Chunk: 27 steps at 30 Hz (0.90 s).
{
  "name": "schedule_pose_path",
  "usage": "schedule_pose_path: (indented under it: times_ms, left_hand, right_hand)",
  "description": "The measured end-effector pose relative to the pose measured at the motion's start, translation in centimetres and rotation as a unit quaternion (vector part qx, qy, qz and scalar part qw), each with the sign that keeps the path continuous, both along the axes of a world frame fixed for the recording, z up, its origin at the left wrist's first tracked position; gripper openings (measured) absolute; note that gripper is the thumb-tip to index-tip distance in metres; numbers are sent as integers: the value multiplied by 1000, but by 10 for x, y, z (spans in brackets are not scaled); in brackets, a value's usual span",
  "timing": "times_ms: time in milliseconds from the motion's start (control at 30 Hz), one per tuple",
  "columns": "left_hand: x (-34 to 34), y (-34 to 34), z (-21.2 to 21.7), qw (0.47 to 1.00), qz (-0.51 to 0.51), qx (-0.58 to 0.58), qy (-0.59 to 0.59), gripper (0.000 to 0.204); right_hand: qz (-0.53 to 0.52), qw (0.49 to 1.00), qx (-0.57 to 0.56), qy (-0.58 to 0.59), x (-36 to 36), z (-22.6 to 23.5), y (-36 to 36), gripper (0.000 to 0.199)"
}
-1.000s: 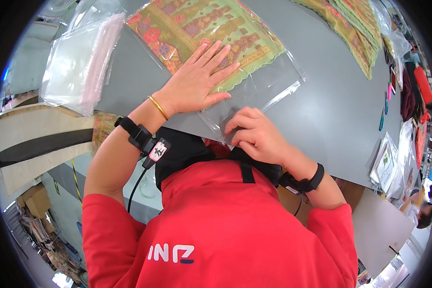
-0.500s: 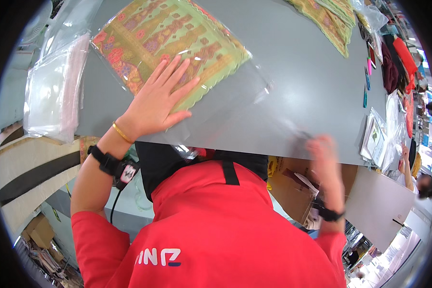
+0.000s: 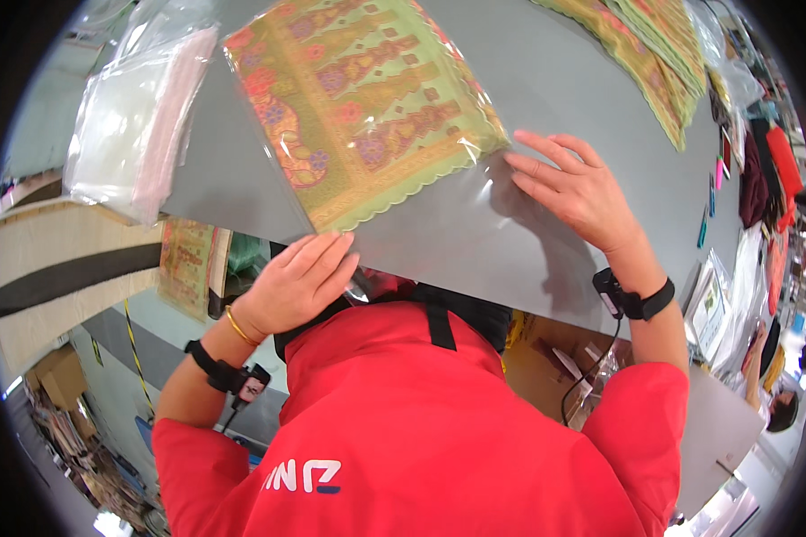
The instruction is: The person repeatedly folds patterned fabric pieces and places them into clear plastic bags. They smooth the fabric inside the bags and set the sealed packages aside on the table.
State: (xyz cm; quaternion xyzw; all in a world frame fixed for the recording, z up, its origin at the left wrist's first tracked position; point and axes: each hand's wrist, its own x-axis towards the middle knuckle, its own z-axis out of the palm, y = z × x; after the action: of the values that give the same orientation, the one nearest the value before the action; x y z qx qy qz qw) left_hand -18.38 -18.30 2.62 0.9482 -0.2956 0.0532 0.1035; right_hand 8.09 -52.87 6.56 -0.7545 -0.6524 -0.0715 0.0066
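I see the folded patterned cloth (image 3: 358, 107), green with red and purple ornaments, lying inside a clear plastic bag (image 3: 475, 192) on the grey table (image 3: 546, 80). The bag is longer than the cloth, so an empty transparent part of it reaches toward the near edge of the table. The left hand (image 3: 300, 282) is at this near edge, just below the scalloped border of the cloth; its fingers (image 3: 331, 255) are together and a little bent, and they rest on the lower end of the bag, but I cannot tell if they pinch the plastic or only press on it, because the edge of the table hides the underside. The right hand (image 3: 582, 192) lies flat on the empty part of the bag, beside the right corner of the cloth, with its fingers spread wide and pointing to the cloth, holding nothing. On the far left of the table there is a stack of empty clear bags (image 3: 134, 116), partly over the edge. At the far right lie more patterned cloths (image 3: 654, 54) in a pile.
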Motion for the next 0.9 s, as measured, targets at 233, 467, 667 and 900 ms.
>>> schedule_pose_path:
  times_ms: [233, 467, 667, 900]
  left_hand:
    - [-5, -31, -14, 849, 370, -376, 34, 10]
    - [22, -26, -7, 844, 462, -259, 80, 8]
    - [20, -26, 9, 904, 415, -103, 13, 27]
    - [-26, 13, 6, 843, 483, -224, -78, 43]
  right_hand:
    - [-183, 936, 178, 244, 13, -33, 35, 7]
    - [-290, 942, 111, 130, 8, -38, 65, 11]
    - [-169, 980, 79, 62, -29, -18, 113, 48]
    - [91, 973, -102, 185, -16, -1, 76, 61]
